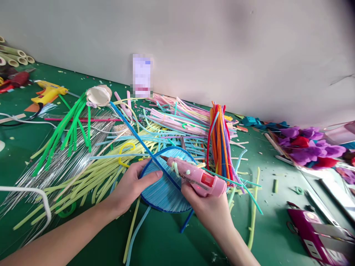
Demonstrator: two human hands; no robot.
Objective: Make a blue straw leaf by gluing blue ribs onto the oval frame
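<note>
Pinching the left edge of a light-blue disc with the left hand. Gripping a pink glue gun in the right hand, aimed at the dark-blue stick across the disc. Held between both hands, over the green table, beside pale-green pipe cleaners. Upright against the wall, a screen with writing blurred past reading.

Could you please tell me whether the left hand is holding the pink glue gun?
No, the right hand grips the pink glue gun.
</note>
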